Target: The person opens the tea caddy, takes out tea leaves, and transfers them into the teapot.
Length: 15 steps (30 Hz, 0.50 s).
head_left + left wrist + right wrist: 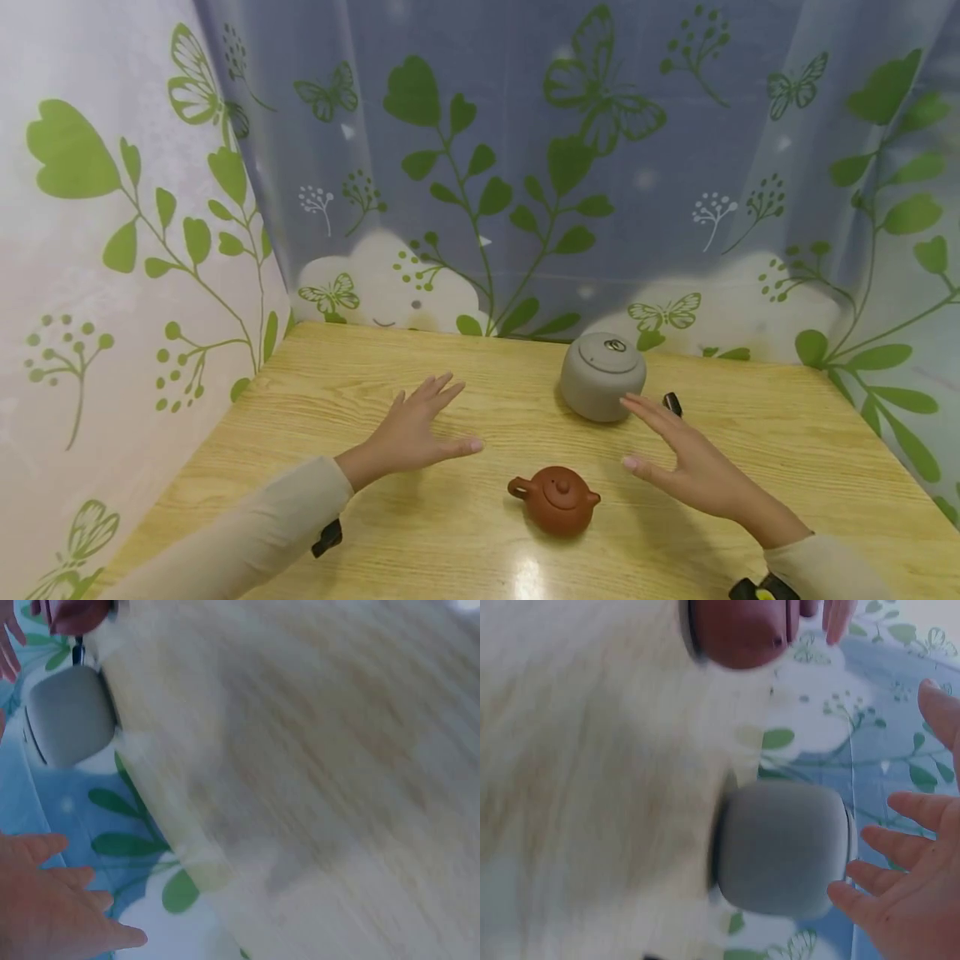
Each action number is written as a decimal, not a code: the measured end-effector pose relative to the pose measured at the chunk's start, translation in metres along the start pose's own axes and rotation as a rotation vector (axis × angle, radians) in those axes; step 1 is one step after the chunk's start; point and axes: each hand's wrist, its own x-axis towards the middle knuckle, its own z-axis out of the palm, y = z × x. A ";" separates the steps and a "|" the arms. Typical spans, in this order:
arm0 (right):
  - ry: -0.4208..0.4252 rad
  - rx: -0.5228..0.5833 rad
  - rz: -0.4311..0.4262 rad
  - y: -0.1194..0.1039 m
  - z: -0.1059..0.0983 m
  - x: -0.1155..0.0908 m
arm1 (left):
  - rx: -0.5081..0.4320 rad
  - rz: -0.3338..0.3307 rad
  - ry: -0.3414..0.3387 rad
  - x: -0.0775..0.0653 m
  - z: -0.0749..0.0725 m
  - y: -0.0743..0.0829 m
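A small reddish-brown clay teapot (561, 502) stands on the wooden table, its loop handle to the left and its spout to the right. Behind it is a round grey lidded jar (602, 379) with a dark mark on the lid. My left hand (411, 435) hovers to the left of the teapot, fingers spread and holding nothing. On the other side my right hand (693, 467) is held above the table with straight fingers, also without anything in it. In the right wrist view, the fingers of that hand (904, 877) appear beside the grey jar (784, 847).
A small black object (672, 405) lies on the table (337, 367) just right of the jar. Patterned curtains (480, 167) with green leaves and butterflies close in the back and both sides. Dark straps with small devices sit at both wrists.
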 end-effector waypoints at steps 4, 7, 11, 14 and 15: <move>0.008 0.057 -0.026 -0.005 0.015 0.002 | -0.087 0.041 -0.014 -0.002 0.010 0.006; 0.027 0.082 -0.064 -0.007 0.026 0.003 | -0.158 0.073 -0.031 -0.003 0.017 0.009; 0.029 0.107 -0.098 -0.010 0.040 0.005 | -0.237 0.080 -0.056 -0.003 0.027 0.013; 0.008 0.126 -0.106 -0.011 0.049 0.006 | -0.292 0.075 -0.075 -0.003 0.035 0.017; 0.001 0.126 -0.111 -0.012 0.052 0.006 | -0.306 0.075 -0.081 -0.002 0.037 0.018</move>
